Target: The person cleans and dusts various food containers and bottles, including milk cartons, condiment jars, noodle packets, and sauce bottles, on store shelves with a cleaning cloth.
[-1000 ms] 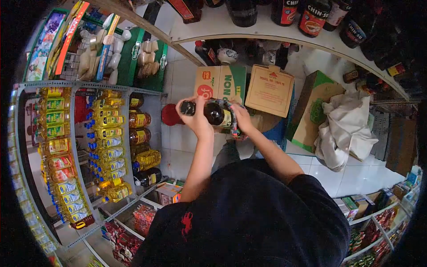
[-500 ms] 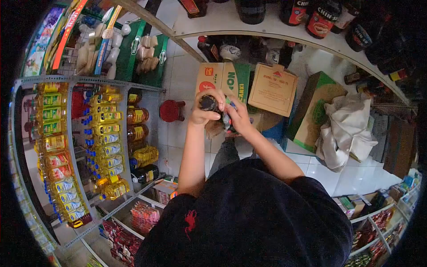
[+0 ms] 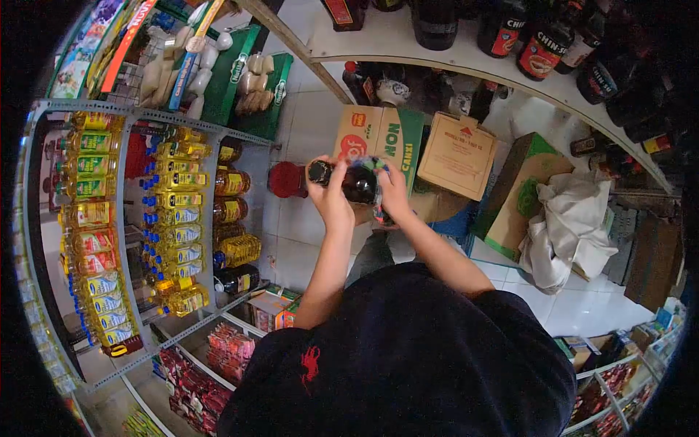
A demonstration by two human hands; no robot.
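Observation:
My left hand (image 3: 333, 202) is wrapped round a dark glass bottle (image 3: 360, 185), which lies tilted on its side, its black-capped neck (image 3: 319, 172) pointing left. On the bottle's other side, my right hand (image 3: 394, 192) is closed on what looks like a crumpled multicoloured cloth (image 3: 376, 164), pressed to the glass. Motion blurs the cloth, and part of it is hidden by the fingers. Beneath my hands stands a cardboard carton (image 3: 371, 127) with red and green print.
A brown box (image 3: 456, 154) and an open-topped carton (image 3: 526, 197) with a white bag (image 3: 571, 229) are to the right. Overhead runs a shelf (image 3: 466, 52) of dark sauce bottles (image 3: 542, 47). Oil bottles (image 3: 178, 218) fill the left rack; a red stool (image 3: 287, 179) stands beside it.
The bottle has turned from nearly end-on to lying sideways, showing its dark body. My left hand has rolled with it, and the cloth has moved along the glass. The view has shifted slightly.

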